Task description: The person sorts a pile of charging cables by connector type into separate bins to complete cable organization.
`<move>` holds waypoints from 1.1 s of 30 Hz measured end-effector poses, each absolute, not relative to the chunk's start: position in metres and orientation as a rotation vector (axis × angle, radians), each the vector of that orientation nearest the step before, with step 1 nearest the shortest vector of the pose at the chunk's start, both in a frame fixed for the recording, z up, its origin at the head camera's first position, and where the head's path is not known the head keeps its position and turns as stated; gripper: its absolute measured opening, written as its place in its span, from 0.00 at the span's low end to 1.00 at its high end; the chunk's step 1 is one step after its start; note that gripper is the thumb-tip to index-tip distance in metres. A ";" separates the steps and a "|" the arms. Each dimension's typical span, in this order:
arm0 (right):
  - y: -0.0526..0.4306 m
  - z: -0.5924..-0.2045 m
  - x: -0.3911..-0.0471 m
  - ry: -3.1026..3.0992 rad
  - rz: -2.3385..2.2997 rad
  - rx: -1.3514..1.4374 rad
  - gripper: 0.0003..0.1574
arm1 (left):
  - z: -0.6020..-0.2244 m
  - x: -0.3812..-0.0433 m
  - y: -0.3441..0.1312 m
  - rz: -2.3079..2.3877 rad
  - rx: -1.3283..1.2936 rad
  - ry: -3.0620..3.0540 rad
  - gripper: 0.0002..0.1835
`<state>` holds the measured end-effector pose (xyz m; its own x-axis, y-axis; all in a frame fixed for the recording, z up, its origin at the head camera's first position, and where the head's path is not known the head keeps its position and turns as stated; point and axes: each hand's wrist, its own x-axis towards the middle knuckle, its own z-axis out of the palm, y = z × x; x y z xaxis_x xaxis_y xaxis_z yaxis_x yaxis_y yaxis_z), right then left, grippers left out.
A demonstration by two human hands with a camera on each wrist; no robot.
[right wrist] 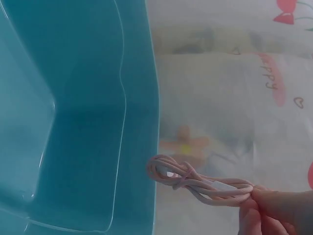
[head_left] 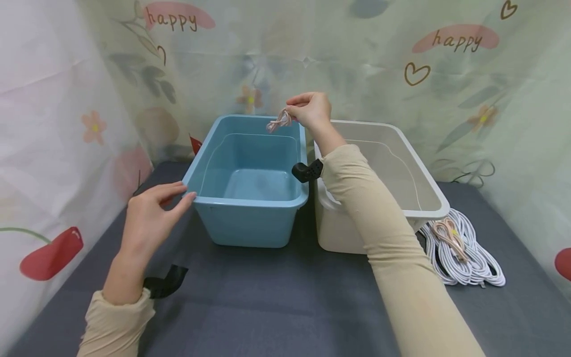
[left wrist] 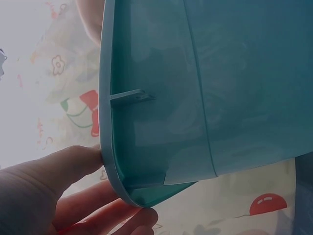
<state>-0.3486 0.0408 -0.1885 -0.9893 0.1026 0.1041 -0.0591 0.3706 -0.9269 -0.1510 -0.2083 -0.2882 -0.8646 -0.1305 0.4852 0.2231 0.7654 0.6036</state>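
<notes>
My right hand (head_left: 314, 110) pinches one end of a small pale pink cable bundle (head_left: 279, 120), wound into loops and knotted round its middle. It holds the bundle above the far right part of a blue plastic bin (head_left: 250, 224). The bare bottom of the bin shows in the head view. In the right wrist view, the cable bundle (right wrist: 215, 188) sticks out level from the fingertips, its looped end overlapping the bin's rim. At the bin's near left corner, my left hand (head_left: 149, 218) holds the rim between thumb and fingers, as the left wrist view also shows at the rim (left wrist: 105, 117).
A beige bin (head_left: 341, 235) stands right of the blue one, partly behind my right forearm. Beside it lies a large white cable coil (head_left: 475, 258) with a peach cable bundle (head_left: 450, 239) on top. Dark cloth (head_left: 267, 297) covers the table; patterned curtains (head_left: 285, 64) hang behind.
</notes>
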 end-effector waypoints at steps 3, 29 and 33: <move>0.038 -0.190 -0.351 -2.492 1.691 -0.070 0.12 | -0.288 -0.150 -0.208 -0.927 -0.067 -2.448 0.19; 0.056 -0.178 -0.336 -2.817 1.613 0.134 0.21 | -0.287 -0.150 -0.208 -0.911 -0.043 -2.466 0.19; 0.067 -0.168 -0.326 -2.867 1.581 0.225 0.23 | -0.287 -0.150 -0.208 -0.917 -0.048 -2.461 0.19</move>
<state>-0.3257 0.0666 -0.1680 -0.9809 -0.1863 -0.0564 -0.0517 0.5287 -0.8472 -0.1503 -0.2081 -0.2870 -0.8697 -0.1397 0.4735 0.2042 0.7715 0.6026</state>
